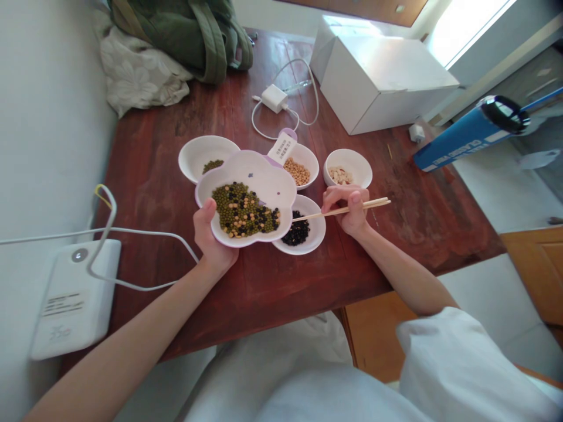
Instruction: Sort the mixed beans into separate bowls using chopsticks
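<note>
Your left hand [210, 234] grips the near-left rim of the flower-shaped dish [264, 181] of mixed beans [243, 210], tilted above the surface [153, 181]. Your right hand [347, 210] pinches the chopsticks [347, 210] in its fingers, tips over the bowl of black beans [299, 232], just right of the dish.

Table: dark red-brown wooden table [185, 176].
Middle: four small white bowls [350, 160].
Far: white cardboard box [382, 82], white charger [274, 97].

Flower-shaped plate [264, 176] covering part of the black-bean bowl [308, 234], label text [282, 147] reading too small, green bag [193, 29] running past the top edge
</note>
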Tool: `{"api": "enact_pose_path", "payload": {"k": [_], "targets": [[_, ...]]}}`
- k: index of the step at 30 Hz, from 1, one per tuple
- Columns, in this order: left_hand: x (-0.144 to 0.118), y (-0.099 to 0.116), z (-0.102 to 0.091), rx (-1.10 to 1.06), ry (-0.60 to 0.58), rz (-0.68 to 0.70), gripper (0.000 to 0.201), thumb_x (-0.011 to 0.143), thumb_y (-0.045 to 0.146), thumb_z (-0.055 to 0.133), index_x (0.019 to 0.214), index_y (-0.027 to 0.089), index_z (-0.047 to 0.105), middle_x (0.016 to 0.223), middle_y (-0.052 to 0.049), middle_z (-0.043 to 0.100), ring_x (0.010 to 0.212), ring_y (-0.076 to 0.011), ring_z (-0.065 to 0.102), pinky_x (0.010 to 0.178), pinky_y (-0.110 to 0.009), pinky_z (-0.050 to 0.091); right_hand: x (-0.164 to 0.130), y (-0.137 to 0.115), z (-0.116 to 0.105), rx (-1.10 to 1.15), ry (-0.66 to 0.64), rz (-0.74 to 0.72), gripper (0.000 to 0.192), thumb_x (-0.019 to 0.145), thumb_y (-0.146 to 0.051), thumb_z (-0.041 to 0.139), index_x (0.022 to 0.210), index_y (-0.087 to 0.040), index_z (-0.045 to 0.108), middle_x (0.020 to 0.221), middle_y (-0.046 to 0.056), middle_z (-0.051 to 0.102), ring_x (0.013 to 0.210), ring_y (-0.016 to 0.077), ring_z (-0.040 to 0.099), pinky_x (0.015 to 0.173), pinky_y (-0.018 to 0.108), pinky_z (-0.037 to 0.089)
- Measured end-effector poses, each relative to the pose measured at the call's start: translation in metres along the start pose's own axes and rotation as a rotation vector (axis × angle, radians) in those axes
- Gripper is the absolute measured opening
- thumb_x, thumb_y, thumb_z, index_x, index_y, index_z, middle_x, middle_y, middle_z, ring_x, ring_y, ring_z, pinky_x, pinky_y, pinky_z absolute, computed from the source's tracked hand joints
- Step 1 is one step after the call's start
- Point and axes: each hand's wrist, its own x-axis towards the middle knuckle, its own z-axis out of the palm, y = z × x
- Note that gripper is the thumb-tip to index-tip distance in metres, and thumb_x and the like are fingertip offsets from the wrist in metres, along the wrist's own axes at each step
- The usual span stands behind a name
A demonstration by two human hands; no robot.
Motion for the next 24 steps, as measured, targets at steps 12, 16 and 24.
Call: {"api": "enact_pose_path", "payload": {"k": [12,16,24], "targets": [[0.0010,-0.0024,-0.0036,-0.009,-0.010,0.008,0.035,0.088,0.045,0.066,0.100,0.014,0.077,0.100,-0.008,0.080,0.110,-0.0279,0.072,0.108,-0.038,0.051,-0.0008,0.0012,0.0021,-0.017,0.010,0.001,0.066,0.102,-0.063,0.045,0.058,-0.022,0.073,0.049,0.004,0.058,0.043,0.0143,0.044,0.045,0.032,0.027],[0.0012,-0.0017,-0.0028,0.008,0.021,-0.011,0.033,0.083,0.046,0.070,0.093,0.015,0.077,0.095,-0.008,0.079,0.114,-0.0292,0.070,0.108,-0.039,0.051,-0.0005,0.0022,0.0023,-0.018,0.012,0.003,0.066,0.101,-0.063,0.046,0.057,-0.022,0.073,0.049,0.004,0.058,0.042,0.0141,0.043,0.045,0.032,0.026],[0.0009,-0.0015,-0.0037,0.036,0.000,0.006,0.034,0.086,0.046,0.067,0.093,0.015,0.078,0.094,-0.007,0.080,0.104,-0.0256,0.073,0.104,-0.037,0.054,-0.0009,0.0027,0.0030,-0.007,0.004,-0.006,0.065,0.102,-0.062,0.046,0.058,-0.022,0.074,0.049,0.003,0.057,0.042,0.0136,0.043,0.045,0.032,0.026]]}}
